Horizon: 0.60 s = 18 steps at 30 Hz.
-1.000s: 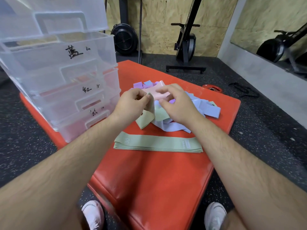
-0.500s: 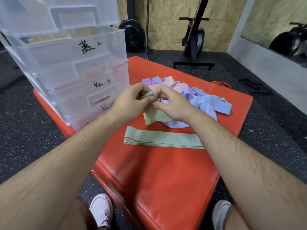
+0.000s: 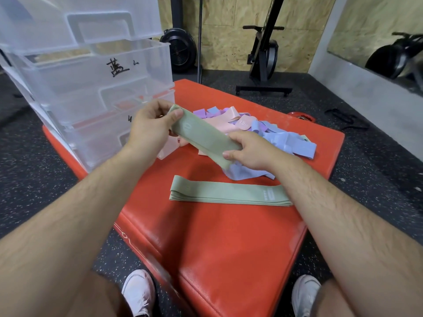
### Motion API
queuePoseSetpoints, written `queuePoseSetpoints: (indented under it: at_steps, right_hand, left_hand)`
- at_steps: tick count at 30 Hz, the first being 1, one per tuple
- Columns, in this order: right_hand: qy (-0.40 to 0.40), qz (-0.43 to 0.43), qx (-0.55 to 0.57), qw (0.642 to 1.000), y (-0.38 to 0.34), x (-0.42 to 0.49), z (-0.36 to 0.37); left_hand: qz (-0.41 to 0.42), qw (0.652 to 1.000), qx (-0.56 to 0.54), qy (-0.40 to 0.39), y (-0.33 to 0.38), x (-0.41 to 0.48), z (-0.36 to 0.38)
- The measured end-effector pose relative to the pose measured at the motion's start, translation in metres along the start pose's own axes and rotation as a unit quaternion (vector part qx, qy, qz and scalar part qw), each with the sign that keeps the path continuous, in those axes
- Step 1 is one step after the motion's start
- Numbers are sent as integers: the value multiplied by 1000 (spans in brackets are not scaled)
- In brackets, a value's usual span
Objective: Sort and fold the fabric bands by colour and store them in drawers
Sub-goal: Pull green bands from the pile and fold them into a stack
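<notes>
I hold a green fabric band (image 3: 203, 138) stretched flat in the air between both hands. My left hand (image 3: 148, 129) pinches its far upper end and my right hand (image 3: 249, 149) grips its near lower end. Below it, a flat stack of green bands (image 3: 226, 191) lies on the red mat (image 3: 217, 243). Behind my hands sits a jumbled pile of pink, purple and blue bands (image 3: 270, 136). A clear plastic drawer unit (image 3: 96, 88) with handwritten labels stands at the mat's left, its drawers shut.
The mat rests on dark speckled gym flooring (image 3: 366, 161). Exercise machines (image 3: 263, 53) stand by the plywood back wall. A red weight plate (image 3: 302, 116) lies behind the mat. My two white shoes (image 3: 137, 291) are at its near edge.
The green band was bunched between my hands over the pile; my hands have now moved apart and pulled it out straight and flat. The view has shifted closer to the drawers.
</notes>
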State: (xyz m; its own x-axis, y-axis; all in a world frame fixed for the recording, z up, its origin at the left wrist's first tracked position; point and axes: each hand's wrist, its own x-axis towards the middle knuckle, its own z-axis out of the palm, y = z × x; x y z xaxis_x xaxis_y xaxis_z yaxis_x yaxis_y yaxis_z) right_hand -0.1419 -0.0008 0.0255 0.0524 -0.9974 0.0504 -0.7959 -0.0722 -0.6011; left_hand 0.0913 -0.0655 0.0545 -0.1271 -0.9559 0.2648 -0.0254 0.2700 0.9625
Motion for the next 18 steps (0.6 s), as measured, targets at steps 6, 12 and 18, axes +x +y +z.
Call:
queuePoseSetpoints:
  at_steps: [6, 12, 18]
  right_hand:
    - [13, 73, -82, 994, 24, -12, -16]
    - [36, 104, -114, 987, 39, -29, -38]
    - [38, 162, -11, 986, 60, -50, -58]
  left_hand:
    - [-19, 998, -58, 14, -3, 0, -4]
    - [-39, 996, -76, 14, -9, 0, -3]
    - [-80, 992, -97, 17, -19, -3, -1]
